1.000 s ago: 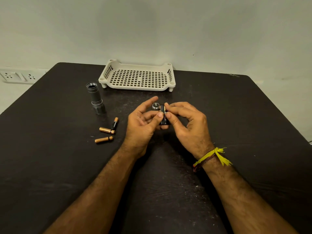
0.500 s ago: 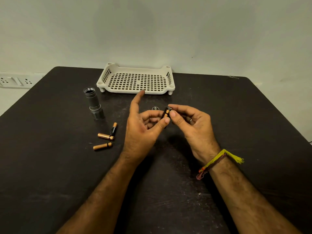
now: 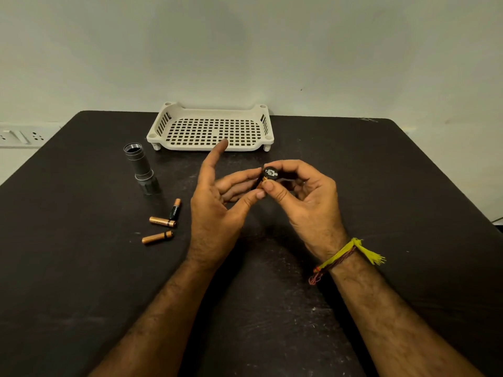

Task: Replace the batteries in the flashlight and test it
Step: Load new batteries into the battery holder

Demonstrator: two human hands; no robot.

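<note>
A black battery holder (image 3: 270, 174) with a copper-and-black battery in it is pinched in my right hand (image 3: 304, 205) above the table's middle. My left hand (image 3: 217, 205) steadies the holder from the left with thumb and lower fingers, its index finger raised and pointing away. The grey flashlight body (image 3: 140, 167) stands head-down on the table at the left, its open end up. Three loose batteries (image 3: 163, 221) lie on the table between the flashlight body and my left hand.
A white perforated plastic tray (image 3: 212, 129) sits at the back of the black table (image 3: 381, 186), against the wall. A wall socket strip (image 3: 19, 136) is at the far left. The table's right edge slants down toward the near right.
The holder has turned so its round metal-contact end faces up toward me. My left index finger has lifted and straightened. The small ring seen beside the holder is hidden now.
</note>
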